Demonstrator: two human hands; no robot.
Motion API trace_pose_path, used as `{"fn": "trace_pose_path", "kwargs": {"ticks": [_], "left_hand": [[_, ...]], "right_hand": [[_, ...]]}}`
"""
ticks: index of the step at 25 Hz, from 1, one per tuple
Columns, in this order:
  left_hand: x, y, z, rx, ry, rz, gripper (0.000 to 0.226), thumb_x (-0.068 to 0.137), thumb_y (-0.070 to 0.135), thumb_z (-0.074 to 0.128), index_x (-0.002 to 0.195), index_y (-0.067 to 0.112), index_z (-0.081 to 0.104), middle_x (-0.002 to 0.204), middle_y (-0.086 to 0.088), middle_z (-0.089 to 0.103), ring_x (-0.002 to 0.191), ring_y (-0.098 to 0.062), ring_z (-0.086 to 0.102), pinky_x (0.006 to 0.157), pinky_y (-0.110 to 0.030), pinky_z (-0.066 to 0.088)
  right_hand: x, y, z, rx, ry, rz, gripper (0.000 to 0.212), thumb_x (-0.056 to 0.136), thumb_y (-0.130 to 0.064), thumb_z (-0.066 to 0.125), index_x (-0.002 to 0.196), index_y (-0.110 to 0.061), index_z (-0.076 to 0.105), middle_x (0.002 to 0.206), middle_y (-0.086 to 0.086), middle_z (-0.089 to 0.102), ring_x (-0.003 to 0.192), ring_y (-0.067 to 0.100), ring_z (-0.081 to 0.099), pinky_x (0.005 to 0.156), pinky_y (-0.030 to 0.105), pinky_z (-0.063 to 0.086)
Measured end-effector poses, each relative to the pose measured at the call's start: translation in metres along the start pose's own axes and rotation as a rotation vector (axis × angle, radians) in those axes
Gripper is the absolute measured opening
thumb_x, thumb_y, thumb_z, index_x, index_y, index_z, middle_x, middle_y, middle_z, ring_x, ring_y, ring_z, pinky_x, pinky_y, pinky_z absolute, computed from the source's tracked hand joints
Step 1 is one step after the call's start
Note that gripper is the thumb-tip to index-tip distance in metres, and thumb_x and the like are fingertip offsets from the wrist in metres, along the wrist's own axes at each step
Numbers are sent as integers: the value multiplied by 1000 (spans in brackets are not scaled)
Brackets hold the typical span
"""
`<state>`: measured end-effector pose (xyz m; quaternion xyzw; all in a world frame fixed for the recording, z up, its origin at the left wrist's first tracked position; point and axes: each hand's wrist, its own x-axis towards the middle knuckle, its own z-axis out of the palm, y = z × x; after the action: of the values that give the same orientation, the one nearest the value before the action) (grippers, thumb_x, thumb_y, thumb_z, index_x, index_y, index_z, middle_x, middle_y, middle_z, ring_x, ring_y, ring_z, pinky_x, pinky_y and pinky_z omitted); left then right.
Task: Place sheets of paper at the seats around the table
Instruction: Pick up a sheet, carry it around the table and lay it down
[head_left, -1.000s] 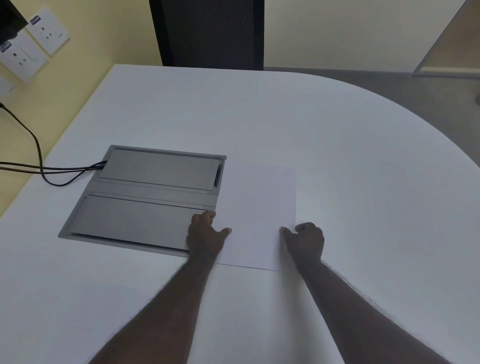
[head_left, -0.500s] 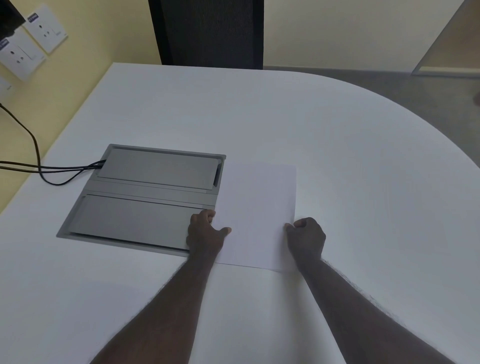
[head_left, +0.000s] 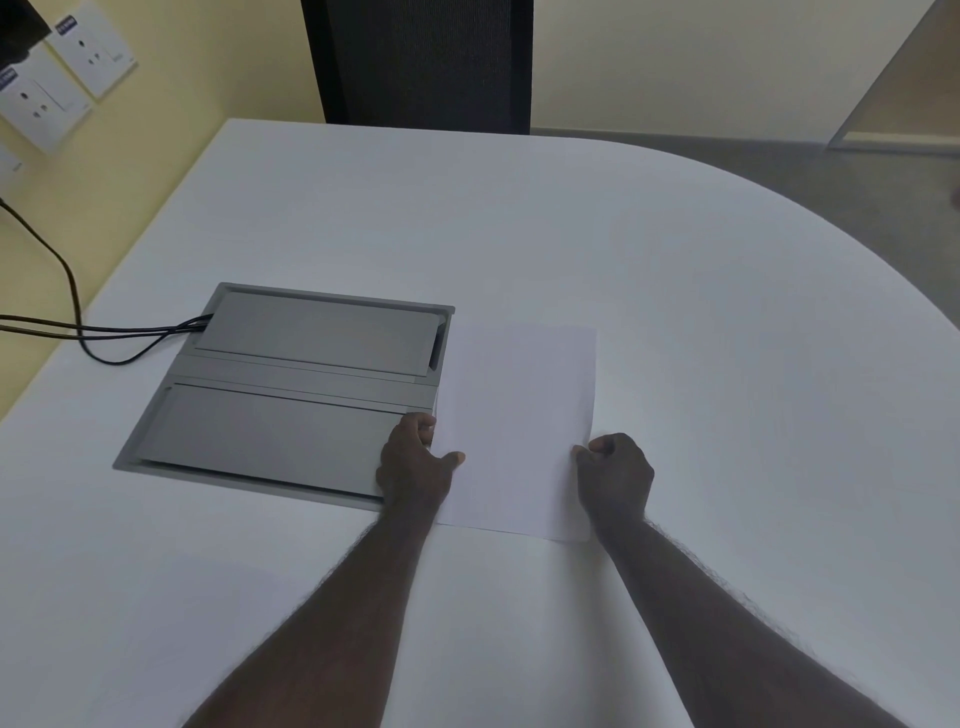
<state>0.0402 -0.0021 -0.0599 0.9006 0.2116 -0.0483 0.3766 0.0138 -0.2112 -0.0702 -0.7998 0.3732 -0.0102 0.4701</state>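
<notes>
A white sheet of paper (head_left: 514, 426) lies on the white table (head_left: 675, 312), just right of a grey cable box. My left hand (head_left: 413, 460) grips the sheet's left edge, thumb on top of the paper. My right hand (head_left: 615, 475) pinches the sheet's right edge with curled fingers. Both hands hold the sheet near its lower half. Whether it is one sheet or a thin stack cannot be told.
A grey metal cable box (head_left: 291, 389) is set into the table at the left, with black cables (head_left: 78, 327) running off to wall sockets (head_left: 57, 88). A black chair back (head_left: 421, 62) stands at the far table edge. The table's right edge curves round.
My right hand has moved in from beside the sheet and closed on its right edge. The left hand and the paper have hardly shifted.
</notes>
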Motion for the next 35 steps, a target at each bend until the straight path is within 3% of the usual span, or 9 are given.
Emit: {"fn": "trace_pose_path", "kwargs": {"ticks": [5, 8, 11, 15, 19, 21, 26, 32, 35], "left_hand": [[0, 0, 2, -4, -17, -1, 52, 66, 22, 84, 111, 24, 56, 91, 11, 62, 84, -13, 57, 76, -29, 42], [-1, -4, 4, 9, -31, 37, 32, 80, 21, 73, 109, 18, 63, 99, 2, 71, 93, -23, 62, 85, -37, 49], [-4, -5, 3, -11, 10, 42, 14, 91, 20, 60, 100, 11, 65, 90, -3, 68, 91, -32, 61, 79, -36, 47], [-7, 1, -6, -134, 28, 47, 16, 94, 17, 55, 101, 9, 67, 85, 0, 64, 87, -28, 61, 73, -29, 38], [-15, 6, -18, -237, -10, 122, 17, 95, 14, 55, 102, 6, 68, 90, -7, 70, 86, -26, 62, 74, -30, 43], [-19, 8, -25, -259, -27, 140, 17, 95, 14, 55, 102, 6, 68, 92, -8, 71, 87, -27, 63, 77, -33, 46], [-33, 10, -39, -348, -39, 107, 17, 96, 14, 54, 103, 8, 68, 95, -11, 72, 90, -29, 64, 84, -39, 49], [-65, 21, -54, -406, -12, 94, 16, 96, 14, 54, 104, 7, 67, 96, -12, 72, 92, -32, 65, 86, -44, 51], [-85, 31, -66, -410, 12, 114, 16, 96, 14, 55, 103, 7, 67, 95, -14, 72, 92, -33, 65, 86, -45, 51]], "right_hand": [[1, 2, -2, -23, -8, -26, 15, 79, -18, 68, 76, -21, 53, 71, -8, 59, 73, 18, 57, 68, 28, 39], [3, 4, -1, -25, -14, -25, 12, 80, -19, 68, 84, -18, 57, 75, -8, 60, 78, 20, 59, 71, 28, 41], [5, 6, -1, -38, -17, -11, 18, 81, -19, 67, 97, -12, 63, 86, 0, 66, 84, 21, 60, 76, 28, 43], [8, 5, -6, -56, -38, -5, 27, 83, -18, 67, 108, -8, 66, 92, 5, 68, 87, 23, 62, 80, 27, 43], [6, 3, -14, -91, -115, -12, 33, 88, -24, 65, 116, -8, 65, 109, 11, 66, 98, 25, 62, 89, 33, 48], [4, 1, -19, -99, -143, 2, 29, 90, -29, 62, 112, -10, 67, 114, 12, 64, 100, 28, 63, 91, 38, 51], [-9, -8, -33, -38, -163, 13, 20, 93, -26, 58, 94, -10, 70, 103, 10, 68, 89, 28, 61, 78, 32, 46], [-28, -19, -61, 62, -166, -57, 20, 94, -23, 57, 86, -7, 65, 82, 3, 62, 79, 23, 53, 73, 33, 43], [-38, -28, -82, 89, -167, -102, 17, 94, -23, 56, 86, -10, 65, 82, 1, 63, 80, 22, 55, 72, 30, 39]]}}
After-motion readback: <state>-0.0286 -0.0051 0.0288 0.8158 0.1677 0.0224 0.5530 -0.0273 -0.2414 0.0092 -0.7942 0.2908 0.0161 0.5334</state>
